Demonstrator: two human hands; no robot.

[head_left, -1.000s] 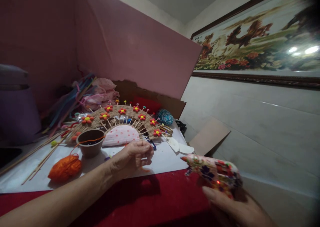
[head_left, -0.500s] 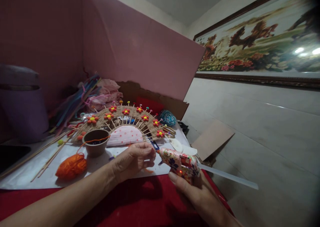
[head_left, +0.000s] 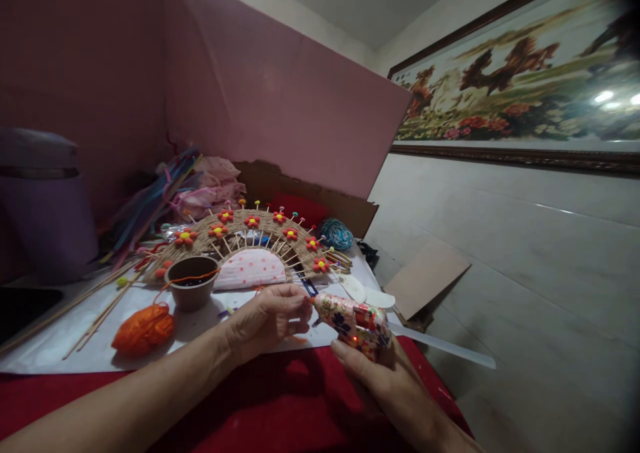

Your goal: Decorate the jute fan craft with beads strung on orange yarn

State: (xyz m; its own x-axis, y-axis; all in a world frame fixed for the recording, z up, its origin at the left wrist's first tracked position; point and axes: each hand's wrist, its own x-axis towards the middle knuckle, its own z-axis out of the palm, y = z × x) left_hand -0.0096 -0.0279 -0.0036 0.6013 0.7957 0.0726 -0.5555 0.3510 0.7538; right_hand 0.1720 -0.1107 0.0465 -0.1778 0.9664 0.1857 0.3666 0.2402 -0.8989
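Wrapped in my right hand (head_left: 373, 363) is a floral glue gun (head_left: 353, 320) with a long clear glue stick (head_left: 445, 348) out of its back. Its orange nozzle meets the fingertips of my left hand (head_left: 275, 313), which are pinched together; anything between them is too small to make out. Behind my hands lies a twine-covered arch (head_left: 265, 222) bearing red and orange flowers with yellow centres, thin sticks, and a dotted white half-round (head_left: 251, 269) in its middle. Left of my left hand stand a brown cup (head_left: 193, 300) and an orange yarn ball (head_left: 144, 331).
White paper (head_left: 45, 356) covers part of the red cloth (head_left: 240, 400). Blue yarn (head_left: 336, 234) sits behind the arch. Thin sticks (head_left: 103, 316) and a purple container (head_left: 47, 220) are at the left. A cardboard piece (head_left: 425, 278) leans at the right.
The glue gun in my right hand has moved left, bringing its nozzle to my left fingertips. My left hand has stayed almost in place.
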